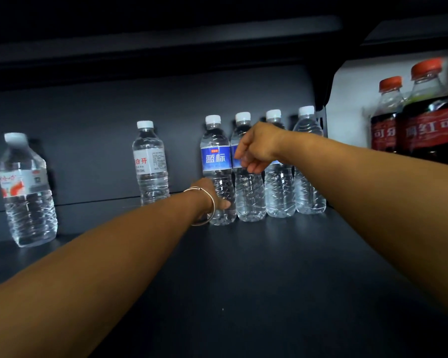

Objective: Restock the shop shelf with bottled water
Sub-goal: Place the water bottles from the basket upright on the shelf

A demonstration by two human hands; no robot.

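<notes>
The blue-label bottle stood at the left end of a row of four at the back of the shelf. The left hand gripped its lower body; the right hand, fingers loosely curled and empty, hovered beside its label. Full, it probably felt heavy, with thin slick walls, best held at the ribbed body.

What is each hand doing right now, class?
Left hand: grips the base of the blue-label bottle.
Right hand: fingers loosely curled, holding nothing.
</notes>
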